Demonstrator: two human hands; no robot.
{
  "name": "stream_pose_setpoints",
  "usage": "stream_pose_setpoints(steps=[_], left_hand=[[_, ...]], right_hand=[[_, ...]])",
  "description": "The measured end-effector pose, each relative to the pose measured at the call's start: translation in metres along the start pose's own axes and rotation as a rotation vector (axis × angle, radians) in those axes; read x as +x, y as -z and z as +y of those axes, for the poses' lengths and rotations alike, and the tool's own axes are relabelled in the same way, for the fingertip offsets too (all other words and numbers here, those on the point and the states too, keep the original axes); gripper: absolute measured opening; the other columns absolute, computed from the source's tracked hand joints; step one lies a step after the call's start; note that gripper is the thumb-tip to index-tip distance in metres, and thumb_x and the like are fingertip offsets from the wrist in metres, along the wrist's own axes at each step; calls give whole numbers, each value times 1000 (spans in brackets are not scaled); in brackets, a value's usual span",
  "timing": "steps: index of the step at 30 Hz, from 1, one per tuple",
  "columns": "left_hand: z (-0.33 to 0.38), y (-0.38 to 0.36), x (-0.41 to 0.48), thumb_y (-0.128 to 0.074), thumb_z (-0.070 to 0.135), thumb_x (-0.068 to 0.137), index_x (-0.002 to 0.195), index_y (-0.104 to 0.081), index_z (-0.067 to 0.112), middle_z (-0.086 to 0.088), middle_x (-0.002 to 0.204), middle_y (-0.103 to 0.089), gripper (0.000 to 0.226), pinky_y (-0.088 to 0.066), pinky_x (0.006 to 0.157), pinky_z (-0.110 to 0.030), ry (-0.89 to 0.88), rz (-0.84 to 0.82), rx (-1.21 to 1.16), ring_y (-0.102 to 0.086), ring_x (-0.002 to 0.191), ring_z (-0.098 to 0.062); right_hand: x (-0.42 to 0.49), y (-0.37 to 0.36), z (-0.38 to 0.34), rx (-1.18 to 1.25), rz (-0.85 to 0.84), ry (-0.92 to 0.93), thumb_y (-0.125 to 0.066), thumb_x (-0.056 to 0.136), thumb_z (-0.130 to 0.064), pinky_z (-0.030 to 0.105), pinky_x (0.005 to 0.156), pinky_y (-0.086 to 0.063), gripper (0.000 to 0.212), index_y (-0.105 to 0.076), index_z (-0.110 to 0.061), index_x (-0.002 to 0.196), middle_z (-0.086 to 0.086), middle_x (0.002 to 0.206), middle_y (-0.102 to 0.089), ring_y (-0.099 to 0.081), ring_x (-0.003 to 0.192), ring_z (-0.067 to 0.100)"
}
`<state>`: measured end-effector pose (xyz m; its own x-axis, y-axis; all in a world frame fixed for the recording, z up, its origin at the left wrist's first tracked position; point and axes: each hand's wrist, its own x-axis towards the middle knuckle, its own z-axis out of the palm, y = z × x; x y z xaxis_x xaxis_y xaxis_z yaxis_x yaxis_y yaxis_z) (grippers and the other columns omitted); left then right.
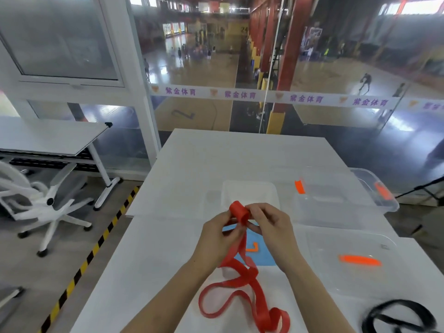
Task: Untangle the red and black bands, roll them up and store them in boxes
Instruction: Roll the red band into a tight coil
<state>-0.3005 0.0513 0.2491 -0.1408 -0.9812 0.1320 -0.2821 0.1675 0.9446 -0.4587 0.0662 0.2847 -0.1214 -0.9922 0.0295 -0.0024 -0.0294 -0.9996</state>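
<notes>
While the roll [239, 211] is pinched between left hand [216, 239] and right hand [271, 229], axis crosswise, loose band [242, 280] is noted trailing nearward from it.

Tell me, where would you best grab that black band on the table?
Pinch the black band at its far arc from above, across the strip's width. It lies in loose loops on the table, and that arc is a single strand; nearer ones cross and run out of frame.
</notes>
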Motion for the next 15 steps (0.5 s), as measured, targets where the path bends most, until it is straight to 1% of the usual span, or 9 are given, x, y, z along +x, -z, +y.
stream_pose_setpoints(steps=[2,6,9,11,13,15], left_hand=[[-1,1,3,-71,23,97,106,-69,51,16,109,-77,30,-61,95,-34,-16,-3,13,-71,105,1],[-3,-4,5,-72,25,97,107,-69,46,14,111,-75,23,-60,95,-30,-24,-7,24,-70,106,1],[-7,-9,7,-73,28,97,110,-71,40,13,111,-74,17,-58,96,-29,-19,-21,16,-69,107,-2],[-7,-12,5,-73,30,97,110,-70,39,13,111,-73,16,-57,97,-29,-18,-25,21,-69,107,-3],[-5,-15,5,-73,32,97,108,-69,41,12,110,-73,15,-57,96,-29,5,-25,19,-69,106,-4],[-2,-17,5,-73,30,96,105,-71,38,11,107,-74,13,-58,95,-32,38,-25,-9,-70,103,-6]], right_hand=[[0,2,2,-8,0,8,-58,107,-14,33,92,-64,22,-79,-9,102,4,100,-80,-78,101,18],[-2,6,7,-30,13,33,-58,107,-12,33,93,-63,20,-77,-12,103,1,101,-80,-78,103,18],[-4,13,10,-11,14,29,-57,107,-10,34,93,-63,21,-78,-12,104,2,101,-80,-78,103,19],[-4,17,11,3,11,27,-56,107,-9,34,93,-63,21,-77,-12,104,3,102,-79,-78,104,20],[-4,19,12,29,9,21,-56,107,-9,33,92,-64,21,-77,-10,104,3,102,-79,-78,105,20],[-6,19,13,52,-3,17,-57,107,-9,33,90,-65,19,-76,-8,104,4,101,-79,-78,105,20]])
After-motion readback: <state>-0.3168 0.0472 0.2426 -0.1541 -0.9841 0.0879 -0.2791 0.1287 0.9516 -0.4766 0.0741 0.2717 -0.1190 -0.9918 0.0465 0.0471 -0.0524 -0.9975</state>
